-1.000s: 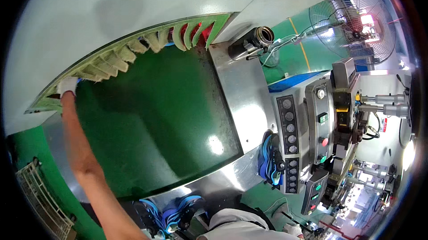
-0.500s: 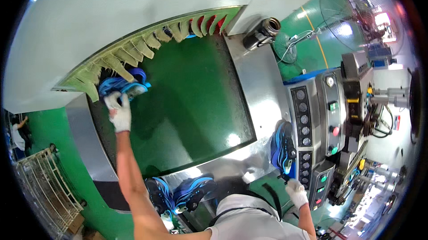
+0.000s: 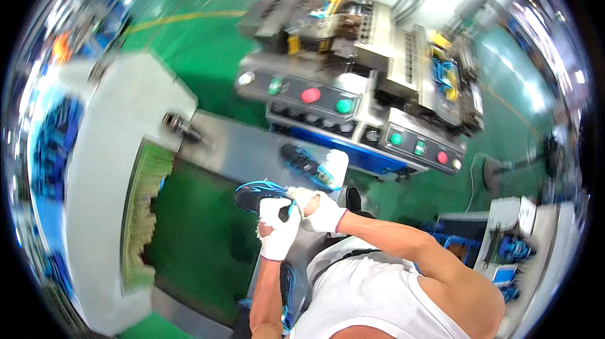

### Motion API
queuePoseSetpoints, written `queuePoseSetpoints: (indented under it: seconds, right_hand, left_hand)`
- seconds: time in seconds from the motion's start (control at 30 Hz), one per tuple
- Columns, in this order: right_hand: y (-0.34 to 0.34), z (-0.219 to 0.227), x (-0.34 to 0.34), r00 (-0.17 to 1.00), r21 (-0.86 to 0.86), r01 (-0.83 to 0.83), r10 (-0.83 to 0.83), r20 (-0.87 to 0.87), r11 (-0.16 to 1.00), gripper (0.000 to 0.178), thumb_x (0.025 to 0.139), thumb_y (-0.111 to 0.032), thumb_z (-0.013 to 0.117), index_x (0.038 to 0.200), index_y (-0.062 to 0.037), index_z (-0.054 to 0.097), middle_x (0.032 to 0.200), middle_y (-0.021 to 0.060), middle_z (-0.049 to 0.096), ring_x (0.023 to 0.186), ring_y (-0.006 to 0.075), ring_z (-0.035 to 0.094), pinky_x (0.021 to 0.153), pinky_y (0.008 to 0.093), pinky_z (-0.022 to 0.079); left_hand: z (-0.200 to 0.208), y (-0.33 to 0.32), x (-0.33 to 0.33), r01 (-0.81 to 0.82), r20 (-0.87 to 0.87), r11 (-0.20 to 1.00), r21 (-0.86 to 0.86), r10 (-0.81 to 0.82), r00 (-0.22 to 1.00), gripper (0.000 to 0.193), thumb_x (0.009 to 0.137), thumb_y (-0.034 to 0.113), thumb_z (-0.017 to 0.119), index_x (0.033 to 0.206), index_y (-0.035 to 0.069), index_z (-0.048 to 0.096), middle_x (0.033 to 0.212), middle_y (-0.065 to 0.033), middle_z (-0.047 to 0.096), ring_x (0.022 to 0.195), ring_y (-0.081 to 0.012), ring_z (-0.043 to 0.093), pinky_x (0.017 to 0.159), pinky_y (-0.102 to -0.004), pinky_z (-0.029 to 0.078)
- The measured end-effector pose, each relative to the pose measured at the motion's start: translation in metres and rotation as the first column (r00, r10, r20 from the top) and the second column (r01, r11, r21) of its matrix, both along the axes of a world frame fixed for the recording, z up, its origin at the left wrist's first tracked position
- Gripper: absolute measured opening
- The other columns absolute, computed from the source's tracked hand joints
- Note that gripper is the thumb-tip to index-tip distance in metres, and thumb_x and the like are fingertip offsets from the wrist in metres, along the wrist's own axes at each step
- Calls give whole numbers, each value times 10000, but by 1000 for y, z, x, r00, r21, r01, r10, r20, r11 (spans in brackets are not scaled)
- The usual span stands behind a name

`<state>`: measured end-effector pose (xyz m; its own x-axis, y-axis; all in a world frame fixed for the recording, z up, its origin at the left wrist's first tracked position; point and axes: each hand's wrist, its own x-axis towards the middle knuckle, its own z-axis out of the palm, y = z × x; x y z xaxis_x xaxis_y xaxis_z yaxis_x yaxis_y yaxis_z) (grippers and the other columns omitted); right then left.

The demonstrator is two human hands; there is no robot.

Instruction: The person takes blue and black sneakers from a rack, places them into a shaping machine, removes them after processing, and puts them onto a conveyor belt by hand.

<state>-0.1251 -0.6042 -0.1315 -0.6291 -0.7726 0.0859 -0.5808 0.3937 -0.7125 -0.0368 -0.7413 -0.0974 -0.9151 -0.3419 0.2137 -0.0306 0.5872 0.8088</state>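
Observation:
A black and blue shoe [image 3: 253, 194] is held over the edge of the green belt, its toe pointing left. My left hand [image 3: 278, 230], in a white glove, is closed at the heel end of this shoe. Right beside it, my right hand [image 3: 322, 211], also in a white glove, grips the same end with bent fingers. The gloves hide the shoe's opening and heel. Just beyond my hands, another black and blue shoe [image 3: 305, 164] lies on the steel ledge. Partly behind my left forearm is a further blue and black shoe [image 3: 288, 285].
On the left, a green fringe curtain [image 3: 140, 213] hangs from a pale machine housing [image 3: 94, 181] over the green belt [image 3: 195, 232]. A metal flask [image 3: 179, 126] stands on the steel ledge [image 3: 242, 140]. Ahead is a press machine with a button panel [image 3: 302, 90].
The view has swung right, toward the press machine. My left hand has left the blue shoe by the fringe curtain; both hands are now together on one shoe.

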Motion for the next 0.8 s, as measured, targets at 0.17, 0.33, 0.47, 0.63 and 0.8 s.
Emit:
queuePoseSetpoints:
  seconds: [0.17,0.33,0.47,0.63,0.8]
  right_hand:
    - [169,83,-44,760,-105,422,-288,583,901,512,848,-341,783,1219,-11,657,1040,136,723,936,208,682,843,348,538]
    - [322,86,-22,280,-222,913,-132,951,343,525,810,-125,832,1286,-9,645,1173,86,701,979,189,671,911,359,546]
    - [394,61,-9,256,-259,966,-123,959,-8,498,786,9,749,1266,42,620,1146,89,694,974,185,686,851,356,577]
    - [440,32,16,220,-288,892,-221,950,-349,278,763,-7,756,1010,-12,630,859,11,622,745,127,587,698,314,504]
    - [453,26,67,-92,-49,937,-380,920,-345,329,807,-92,751,901,-111,436,710,-14,484,608,119,470,583,299,419]
  left_hand:
    - [121,108,-125,472,-297,827,-306,-554,778,419,800,21,784,1187,7,626,1151,-164,622,995,-289,653,854,-377,548]
    - [148,213,-228,569,-420,822,31,-506,753,540,863,-89,683,1369,5,522,1280,-129,576,1112,-220,638,981,-354,534]
    - [115,329,-337,630,-244,747,213,-584,774,480,943,81,694,1381,4,514,1312,-157,605,1196,-244,629,1039,-365,503]
    - [49,471,-472,490,160,870,45,-491,856,780,870,442,749,1406,-58,486,1388,-268,571,1285,-350,584,1095,-410,445]
    - [-14,545,-554,446,319,878,-174,-378,869,859,760,473,785,1343,-67,461,1354,-314,572,1248,-423,587,1045,-421,481]
